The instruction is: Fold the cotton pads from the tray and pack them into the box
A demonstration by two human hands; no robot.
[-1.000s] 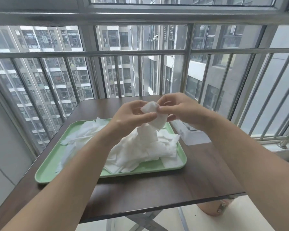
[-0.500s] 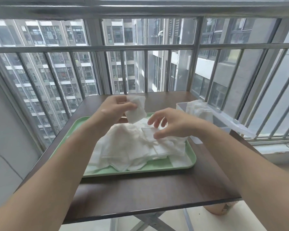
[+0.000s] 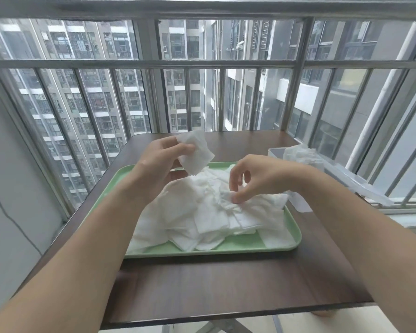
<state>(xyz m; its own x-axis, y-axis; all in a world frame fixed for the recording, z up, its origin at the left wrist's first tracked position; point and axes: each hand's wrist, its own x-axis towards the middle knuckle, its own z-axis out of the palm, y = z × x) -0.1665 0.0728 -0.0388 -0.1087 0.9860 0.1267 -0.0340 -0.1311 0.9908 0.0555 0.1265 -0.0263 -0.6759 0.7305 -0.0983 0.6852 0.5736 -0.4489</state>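
Observation:
A green tray (image 3: 250, 246) on the dark table holds a loose heap of white cotton pads (image 3: 202, 212). My left hand (image 3: 161, 159) holds one folded pad (image 3: 196, 152) pinched between thumb and fingers, raised above the tray's far side. My right hand (image 3: 247, 179) is over the heap, its thumb and fingertips pinching the edge of a pad on top (image 3: 228, 197). The clear box (image 3: 276, 152) stands at the table's far right with white pads (image 3: 300, 156) sticking out of it; my right forearm hides its lower part.
The brown table (image 3: 214, 289) ends close in front of me and at the right. A metal window railing (image 3: 221, 97) runs just behind and to the right of it. A clear plastic lid or sheet (image 3: 360, 181) lies right of the box.
My hands have separated: the left kept the folded pad and lifted it, while the right dropped to the heap and pinched another pad. The view shifted, revealing the box.

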